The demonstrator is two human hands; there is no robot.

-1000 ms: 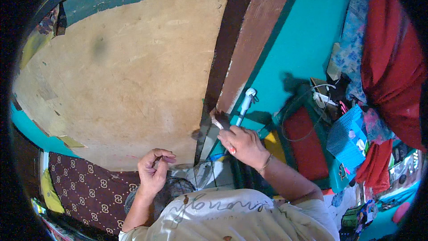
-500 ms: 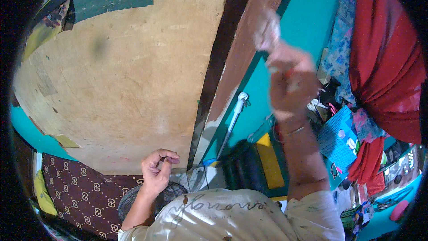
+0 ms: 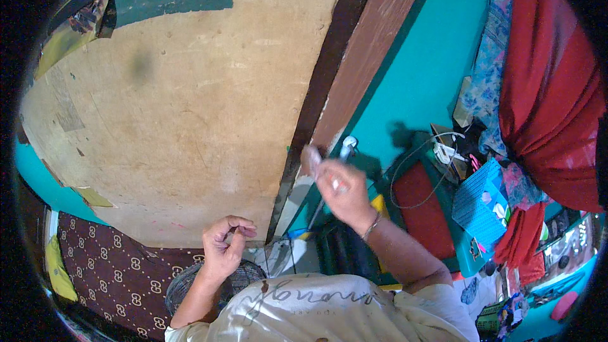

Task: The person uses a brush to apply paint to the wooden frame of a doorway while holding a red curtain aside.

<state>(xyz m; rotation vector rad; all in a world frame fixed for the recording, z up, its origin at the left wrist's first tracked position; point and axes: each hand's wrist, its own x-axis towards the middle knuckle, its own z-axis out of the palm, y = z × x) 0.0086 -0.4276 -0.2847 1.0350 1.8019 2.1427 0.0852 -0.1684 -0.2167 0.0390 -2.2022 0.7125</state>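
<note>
My right hand point(image 3: 345, 193) is closed around a pale, crumpled-looking thing point(image 3: 312, 159), too blurred to name. It sticks out past my fingers towards the brown door frame point(image 3: 335, 114); I cannot tell whether they touch. A small white bit also shows at the palm. Low in front of the tan wooden panel point(image 3: 190, 120), my left hand point(image 3: 227, 244) hovers with fingers loosely bent and the thumb apart from them. Nothing is visible in it. The frame is brown above and whitish lower down, next to a dark strip point(image 3: 316, 98).
A round dark mesh basket-like thing point(image 3: 250, 270) lies below my left hand. On the right are a red and green chair-like piece point(image 3: 421, 209), a looped cable point(image 3: 394, 183), a blue ribbed box point(image 3: 475, 206) and a red curtain point(image 3: 551, 88). A white pole point(image 3: 348, 145) leans against the turquoise wall.
My right hand has come down and left from high beside the upper frame to its lower part, still gripping the pale thing. My left hand has stayed almost in place.
</note>
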